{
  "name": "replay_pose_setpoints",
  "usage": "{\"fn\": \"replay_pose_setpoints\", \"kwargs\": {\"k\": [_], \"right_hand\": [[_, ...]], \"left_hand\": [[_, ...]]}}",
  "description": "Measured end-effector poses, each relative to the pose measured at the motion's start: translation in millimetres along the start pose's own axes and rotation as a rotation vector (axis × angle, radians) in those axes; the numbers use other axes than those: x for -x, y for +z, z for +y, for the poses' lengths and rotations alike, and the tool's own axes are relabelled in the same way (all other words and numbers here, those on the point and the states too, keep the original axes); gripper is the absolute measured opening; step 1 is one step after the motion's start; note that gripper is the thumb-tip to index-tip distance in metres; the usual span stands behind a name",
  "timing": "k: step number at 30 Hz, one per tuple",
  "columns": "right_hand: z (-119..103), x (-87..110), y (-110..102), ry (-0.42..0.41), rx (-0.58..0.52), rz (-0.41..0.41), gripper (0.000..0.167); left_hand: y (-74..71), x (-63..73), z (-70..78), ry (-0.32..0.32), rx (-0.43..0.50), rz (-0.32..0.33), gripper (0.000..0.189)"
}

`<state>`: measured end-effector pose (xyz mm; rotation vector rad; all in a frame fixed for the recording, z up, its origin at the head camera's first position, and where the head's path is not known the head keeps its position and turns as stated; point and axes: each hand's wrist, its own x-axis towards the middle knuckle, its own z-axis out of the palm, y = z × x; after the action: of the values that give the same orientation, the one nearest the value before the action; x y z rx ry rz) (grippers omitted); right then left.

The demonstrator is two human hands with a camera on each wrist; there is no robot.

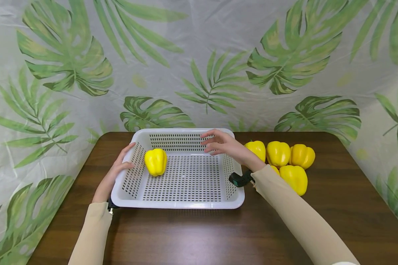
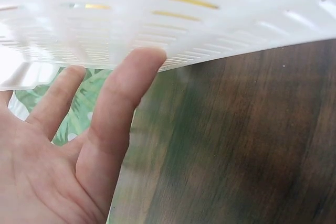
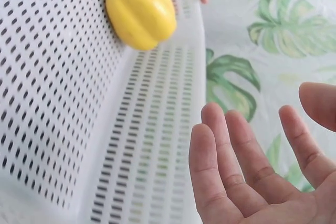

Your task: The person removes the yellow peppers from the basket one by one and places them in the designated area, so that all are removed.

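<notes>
A white perforated plastic basket (image 1: 182, 204) stands on the table, with one yellow bell pepper (image 1: 156, 162) lying inside near its left wall. My left hand (image 1: 114, 175) is at the basket's left side, fingers extended and tips touching the rim and outer wall; in the left wrist view the fingertips (image 2: 149, 59) meet the slotted wall from outside. Above the basket's right end hovers my right hand (image 1: 225, 146), fingers spread and loosely bent, holding nothing. The right wrist view shows this hand's palm bare and the pepper (image 3: 142, 11) farther away in the basket.
Several yellow bell peppers (image 1: 293, 179) lie grouped on the table right of the basket, partly behind my right forearm. The dark wooden table (image 1: 192, 235) extends in front. A leaf-patterned cloth (image 1: 215, 73) hangs behind the table.
</notes>
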<state>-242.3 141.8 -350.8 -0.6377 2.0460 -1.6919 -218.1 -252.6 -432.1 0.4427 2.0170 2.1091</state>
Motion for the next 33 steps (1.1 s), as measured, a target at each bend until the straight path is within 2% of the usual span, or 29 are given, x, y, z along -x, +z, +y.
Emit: {"fn": "replay_pose_setpoints", "kwargs": {"k": [10,17,24,33], "right_hand": [[5.5,-23.9,29.1,0.045,0.000,-0.020,0.041],[7.9,-37.5,47.6,0.055,0.044,-0.039,0.036],[11.9,-49.0,64.3,0.102,0.046,-0.079,0.043],[17.7,-64.6,84.9,0.147,0.072,-0.139,0.049]], "left_hand": [[-0.8,-0.5,-1.1,-0.002,0.001,-0.002,0.070],[0.7,1.4,1.1,-0.049,-0.073,0.017,0.069],[1.7,3.4,2.2,-0.065,-0.081,0.012,0.069],[-0.5,0.1,0.2,-0.005,-0.018,0.000,0.069]]}}
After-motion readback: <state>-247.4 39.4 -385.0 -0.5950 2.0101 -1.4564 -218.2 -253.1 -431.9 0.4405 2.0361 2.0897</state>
